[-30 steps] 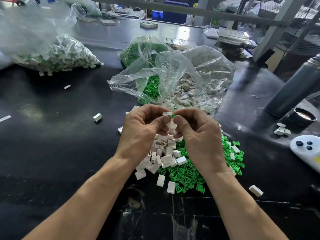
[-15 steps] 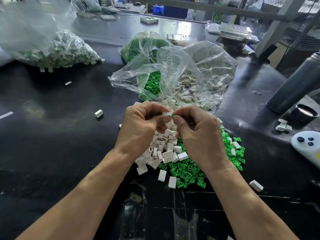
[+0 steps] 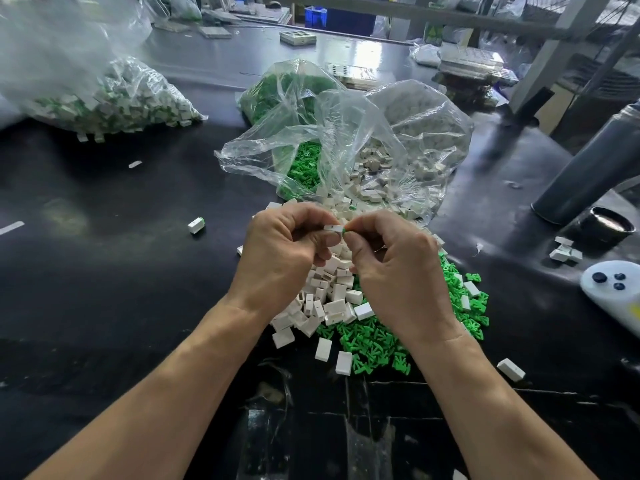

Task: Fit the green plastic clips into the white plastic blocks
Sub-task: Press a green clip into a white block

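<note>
My left hand (image 3: 277,258) pinches a small white block (image 3: 331,227) above the table. My right hand (image 3: 398,271) pinches a green clip (image 3: 344,231) whose tip meets the block's right end; most of the clip is hidden by my fingers. Below the hands lie a heap of loose white blocks (image 3: 329,299) and, to its right, a heap of green clips (image 3: 374,337).
Behind the hands lies an open clear bag (image 3: 346,143) holding green clips and white blocks. At the far left, another bag (image 3: 114,98) holds assembled pieces. One assembled block (image 3: 196,224) lies alone at the left. A white controller (image 3: 613,289) and a dark cylinder (image 3: 588,168) are at the right.
The hands have stayed together over the heaps, working the clip against the block's end. The view has drifted slightly; nothing on the table has moved.
</note>
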Motion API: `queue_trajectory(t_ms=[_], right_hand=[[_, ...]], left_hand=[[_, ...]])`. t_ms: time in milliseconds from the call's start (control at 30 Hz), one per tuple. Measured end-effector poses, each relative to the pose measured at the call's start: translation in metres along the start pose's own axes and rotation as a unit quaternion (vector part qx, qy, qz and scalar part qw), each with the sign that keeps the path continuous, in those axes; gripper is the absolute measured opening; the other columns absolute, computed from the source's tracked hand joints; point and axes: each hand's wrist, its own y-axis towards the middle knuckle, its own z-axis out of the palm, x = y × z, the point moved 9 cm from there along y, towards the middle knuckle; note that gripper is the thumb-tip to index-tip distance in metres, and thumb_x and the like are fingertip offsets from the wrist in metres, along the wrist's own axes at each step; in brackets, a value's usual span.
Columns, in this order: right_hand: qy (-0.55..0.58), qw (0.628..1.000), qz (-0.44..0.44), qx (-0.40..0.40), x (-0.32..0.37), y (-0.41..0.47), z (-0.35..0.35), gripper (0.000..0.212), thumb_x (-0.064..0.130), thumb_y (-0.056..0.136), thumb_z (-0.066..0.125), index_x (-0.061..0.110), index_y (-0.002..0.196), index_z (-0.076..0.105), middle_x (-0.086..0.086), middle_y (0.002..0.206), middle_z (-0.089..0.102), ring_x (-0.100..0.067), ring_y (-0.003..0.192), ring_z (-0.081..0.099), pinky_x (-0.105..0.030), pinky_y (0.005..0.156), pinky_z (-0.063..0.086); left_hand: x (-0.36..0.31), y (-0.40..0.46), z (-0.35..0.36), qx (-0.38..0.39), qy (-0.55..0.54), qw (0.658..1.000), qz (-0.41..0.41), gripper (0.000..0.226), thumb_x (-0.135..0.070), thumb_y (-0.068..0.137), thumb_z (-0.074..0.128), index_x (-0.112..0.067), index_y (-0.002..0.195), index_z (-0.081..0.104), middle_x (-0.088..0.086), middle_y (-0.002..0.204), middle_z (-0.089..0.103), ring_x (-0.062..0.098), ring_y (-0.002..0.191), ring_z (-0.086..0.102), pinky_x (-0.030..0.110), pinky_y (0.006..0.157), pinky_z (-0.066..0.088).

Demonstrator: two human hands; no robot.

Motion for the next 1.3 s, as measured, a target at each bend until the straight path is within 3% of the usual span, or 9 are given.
queue_trajectory(t_ms=[67, 167, 400, 500, 700, 867, 1100, 1300], right_hand=[[0.118, 0.991, 0.056, -0.001, -0.011, -0.001, 0.002, 0.009, 0.006, 0.095, 0.072, 0.013, 0.100, 0.075, 0.002, 0.086, 0.074, -0.016, 0.073, 0.072, -0.034, 0.069, 0.062], [0.313, 0.941, 0.129, -0.017, -0.021, -0.003, 0.009, 0.009, 0.001, 0.095, 0.070, 0.007, 0.100, 0.074, -0.006, 0.085, 0.077, -0.014, 0.070, 0.072, -0.030, 0.066, 0.062], [0.450, 0.875, 0.177, -0.003, -0.027, -0.004, 0.020, 0.010, -0.003, 0.096, 0.066, -0.004, 0.103, 0.072, -0.008, 0.076, 0.074, -0.016, 0.065, 0.071, -0.032, 0.065, 0.063], [0.450, 0.875, 0.180, 0.009, -0.028, -0.005, 0.022, 0.011, 0.001, 0.096, 0.066, -0.002, 0.104, 0.073, -0.011, 0.078, 0.075, -0.019, 0.066, 0.071, -0.035, 0.066, 0.064], [0.310, 0.942, 0.125, -0.017, -0.029, -0.003, 0.010, 0.012, 0.002, 0.095, 0.070, 0.012, 0.098, 0.077, -0.002, 0.080, 0.076, -0.014, 0.064, 0.069, -0.027, 0.060, 0.059], [0.181, 0.980, 0.070, -0.039, -0.026, -0.002, 0.003, 0.015, 0.005, 0.093, 0.074, 0.019, 0.096, 0.077, 0.005, 0.082, 0.075, -0.015, 0.067, 0.071, -0.032, 0.062, 0.062], [0.242, 0.964, 0.096, -0.060, -0.029, -0.005, 0.005, 0.017, 0.002, 0.093, 0.072, 0.018, 0.093, 0.077, 0.001, 0.080, 0.076, -0.017, 0.066, 0.071, -0.035, 0.061, 0.062], [0.316, 0.936, 0.129, -0.092, -0.029, -0.010, 0.011, 0.026, -0.005, 0.093, 0.068, 0.019, 0.085, 0.075, -0.004, 0.077, 0.075, -0.014, 0.062, 0.066, -0.026, 0.057, 0.055]], left_hand=[[-0.001, 0.001, 0.000, -0.003, -0.021, 1.000, -0.002, 0.012, 0.010, 0.089, 0.071, -0.002, 0.091, 0.074, 0.003, 0.071, 0.072, 0.018, 0.062, 0.064, 0.028, 0.059, 0.056], [0.000, 0.002, 0.000, -0.016, -0.064, 0.998, -0.012, 0.008, 0.006, 0.090, 0.071, -0.003, 0.091, 0.073, 0.010, 0.076, 0.072, 0.020, 0.064, 0.065, 0.029, 0.061, 0.058], [0.002, 0.001, 0.002, -0.009, -0.072, 0.997, -0.017, 0.005, -0.001, 0.091, 0.073, -0.005, 0.094, 0.073, 0.011, 0.081, 0.074, 0.022, 0.068, 0.066, 0.030, 0.067, 0.061], [0.002, 0.001, 0.002, -0.005, -0.073, 0.997, -0.019, 0.005, -0.001, 0.090, 0.073, -0.004, 0.094, 0.073, 0.011, 0.080, 0.073, 0.021, 0.068, 0.066, 0.030, 0.066, 0.060], [0.000, 0.001, 0.004, 0.000, -0.071, 0.997, -0.020, 0.007, 0.006, 0.090, 0.071, 0.003, 0.096, 0.071, 0.010, 0.077, 0.071, 0.020, 0.065, 0.064, 0.029, 0.062, 0.059], [0.000, 0.000, 0.005, 0.002, -0.056, 0.998, -0.016, 0.009, 0.008, 0.090, 0.070, 0.003, 0.097, 0.071, 0.007, 0.074, 0.070, 0.018, 0.064, 0.063, 0.027, 0.061, 0.058], [0.000, 0.000, 0.004, -0.001, -0.063, 0.998, -0.013, 0.010, 0.008, 0.088, 0.072, 0.000, 0.093, 0.074, 0.009, 0.074, 0.073, 0.018, 0.061, 0.065, 0.028, 0.059, 0.057], [0.008, -0.003, 0.008, -0.029, -0.120, 0.992, -0.042, 0.013, 0.009, 0.086, 0.073, -0.004, 0.088, 0.075, 0.007, 0.069, 0.072, 0.016, 0.058, 0.064, 0.027, 0.056, 0.057]])
